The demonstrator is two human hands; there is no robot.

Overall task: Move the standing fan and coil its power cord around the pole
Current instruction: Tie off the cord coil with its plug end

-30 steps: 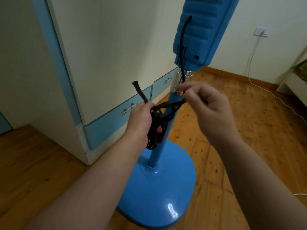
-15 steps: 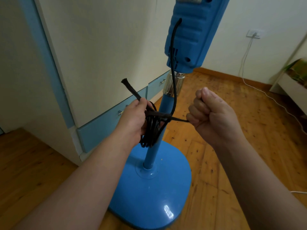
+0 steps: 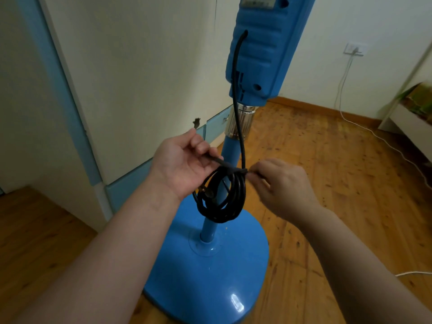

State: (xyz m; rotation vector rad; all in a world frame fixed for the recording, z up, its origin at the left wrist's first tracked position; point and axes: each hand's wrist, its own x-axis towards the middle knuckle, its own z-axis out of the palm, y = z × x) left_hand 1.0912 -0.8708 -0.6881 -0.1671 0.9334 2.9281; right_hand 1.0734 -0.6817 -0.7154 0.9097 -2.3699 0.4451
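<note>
Right hand [image 3: 284, 188]: thumb and forefinger are pinched together on the short free end of a dark strap [image 3: 230, 166], at the point where the strap crosses the top of the coiled cord [image 3: 222, 197]. Left hand [image 3: 184, 162]: palm turned up, fingers curled and closed on the strap's other end, which runs out past the fingertips toward 11 o'clock; its frayed tip shows against the cabinet [image 3: 131, 78]. Both grips are clamped on the strap; neither hand holds the cord itself.

The strap runs between the hands from 10 o'clock to 4 o'clock and is cinched over the bundle. The coil hangs as several black loops against the pole [image 3: 230, 148], at mid height, with the plug apparently tucked among the loops on the left side. From the strap one run of cord rises at 12 o'clock, past the chrome collar [image 3: 240, 123], into the blue housing [image 3: 264, 47]. The base [image 3: 210, 277] stands flat on the wooden floor [image 3: 339, 183], close to the cabinet.

Judgement: step in hand is tightening the tie; coiling looks done.
- Pull the two ends level and opposite, so the knot seats on top of the loops.
- Keep the loops stacked; a loose one at 6 o'clock could slip out.
- Leave slack in the rising run so the housing entry is not strained.
- Whether the strap passes behind the pole: cannot tell.
</note>
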